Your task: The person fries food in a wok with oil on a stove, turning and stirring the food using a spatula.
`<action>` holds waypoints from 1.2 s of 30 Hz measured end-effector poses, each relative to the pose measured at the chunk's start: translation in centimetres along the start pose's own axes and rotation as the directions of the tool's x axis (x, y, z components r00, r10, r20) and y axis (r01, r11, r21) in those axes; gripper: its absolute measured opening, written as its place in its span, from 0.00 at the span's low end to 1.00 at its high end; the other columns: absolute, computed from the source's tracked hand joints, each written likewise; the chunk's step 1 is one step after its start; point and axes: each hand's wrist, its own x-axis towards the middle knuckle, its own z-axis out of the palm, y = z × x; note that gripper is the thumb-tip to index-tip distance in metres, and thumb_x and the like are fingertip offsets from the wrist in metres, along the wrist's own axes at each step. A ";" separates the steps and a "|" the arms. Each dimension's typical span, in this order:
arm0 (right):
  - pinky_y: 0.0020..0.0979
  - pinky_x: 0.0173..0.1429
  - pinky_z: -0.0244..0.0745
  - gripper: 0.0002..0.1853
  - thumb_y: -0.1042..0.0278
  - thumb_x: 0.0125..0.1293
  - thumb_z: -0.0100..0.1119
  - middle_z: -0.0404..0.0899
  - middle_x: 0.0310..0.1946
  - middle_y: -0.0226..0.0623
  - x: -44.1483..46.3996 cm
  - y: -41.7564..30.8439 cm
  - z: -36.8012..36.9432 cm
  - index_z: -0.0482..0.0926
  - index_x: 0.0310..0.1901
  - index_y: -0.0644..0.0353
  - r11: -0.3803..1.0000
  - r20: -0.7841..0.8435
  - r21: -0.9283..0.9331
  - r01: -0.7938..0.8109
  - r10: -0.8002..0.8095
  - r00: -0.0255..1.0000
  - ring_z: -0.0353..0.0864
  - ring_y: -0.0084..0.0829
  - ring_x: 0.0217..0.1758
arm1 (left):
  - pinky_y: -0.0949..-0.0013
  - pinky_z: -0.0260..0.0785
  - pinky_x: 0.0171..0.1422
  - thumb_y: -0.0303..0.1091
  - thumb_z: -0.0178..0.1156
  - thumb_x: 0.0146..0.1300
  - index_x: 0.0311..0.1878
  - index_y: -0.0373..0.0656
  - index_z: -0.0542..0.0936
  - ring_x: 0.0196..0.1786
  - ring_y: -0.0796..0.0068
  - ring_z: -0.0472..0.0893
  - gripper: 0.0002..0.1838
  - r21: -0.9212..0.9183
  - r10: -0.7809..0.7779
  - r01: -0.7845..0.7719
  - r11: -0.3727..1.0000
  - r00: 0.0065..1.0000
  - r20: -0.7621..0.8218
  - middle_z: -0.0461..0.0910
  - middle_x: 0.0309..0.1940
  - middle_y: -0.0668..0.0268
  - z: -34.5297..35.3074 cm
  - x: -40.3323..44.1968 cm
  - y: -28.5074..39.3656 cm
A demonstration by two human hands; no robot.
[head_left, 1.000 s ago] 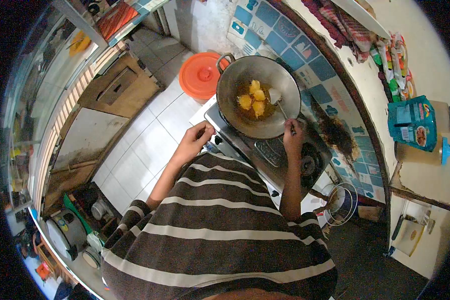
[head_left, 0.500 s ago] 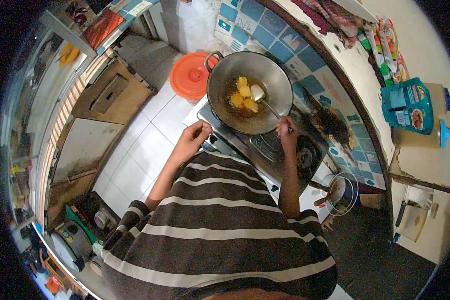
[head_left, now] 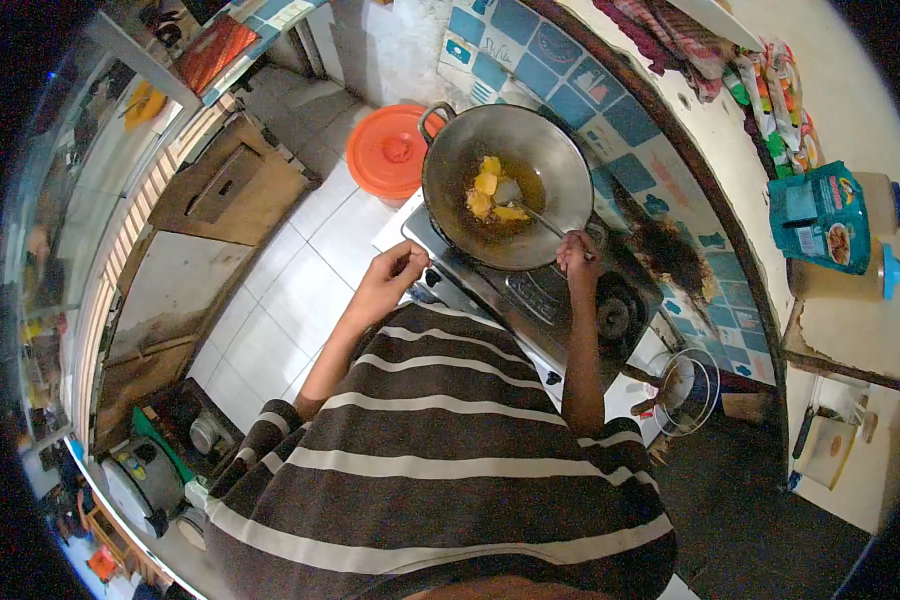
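Observation:
A large metal wok (head_left: 560,150) sits on the black gas stove (head_left: 530,295), with oil and several yellow fried pieces (head_left: 485,185) in it. My right hand (head_left: 576,255) is closed around the handle of a metal spatula (head_left: 510,192), whose head is down in the oil beside the pieces. Near the stove's front edge, left of the wok, is my left hand (head_left: 398,272). Its fingers are curled with the thumb against them, and whether anything is between them is hidden.
An orange lidded bucket (head_left: 385,150) stands on the tiled floor behind the wok's left side. Right of the stove is a round wire-rimmed strainer (head_left: 688,392). A teal food pouch (head_left: 820,218) and jars with blue lids (head_left: 892,270) sit on the right ledge.
The spatula head has gone from lying pale side up to sitting lower in the oil, and the yellow pieces have shifted. My left hand keeps its pose.

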 end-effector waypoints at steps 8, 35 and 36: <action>0.22 0.21 0.62 0.10 0.66 0.69 0.52 0.74 0.19 0.32 -1.1 -1.7 1.8 0.77 0.34 0.64 0.998 0.052 0.041 0.042 -0.044 0.998 0.68 0.19 0.17 | 0.79 0.58 0.34 0.38 0.52 0.71 0.38 0.38 0.75 0.30 0.87 0.65 0.12 0.081 0.015 -0.016 0.997 1.000 0.005 0.70 0.26 0.76 -0.3 0.0 0.2; 0.24 0.41 0.71 0.04 0.73 0.69 0.52 0.75 0.28 0.30 -4.2 -6.6 5.8 0.74 0.36 0.62 0.767 0.329 -0.410 0.493 -0.380 0.865 0.74 0.24 0.33 | 0.80 0.58 0.34 0.37 0.52 0.71 0.39 0.37 0.75 0.30 0.88 0.64 0.11 0.091 0.057 -0.057 0.994 0.998 -0.005 0.70 0.27 0.77 -0.6 -0.6 0.3; 0.22 0.38 0.69 0.05 0.73 0.70 0.50 0.72 0.26 0.27 -4.2 -6.3 5.8 0.73 0.37 0.63 0.744 0.315 -0.414 0.525 -0.424 0.849 0.71 0.20 0.31 | 0.80 0.58 0.34 0.37 0.52 0.71 0.39 0.37 0.75 0.30 0.88 0.64 0.11 0.091 0.058 -0.057 0.994 0.998 -0.005 0.70 0.27 0.77 -0.6 -0.6 0.2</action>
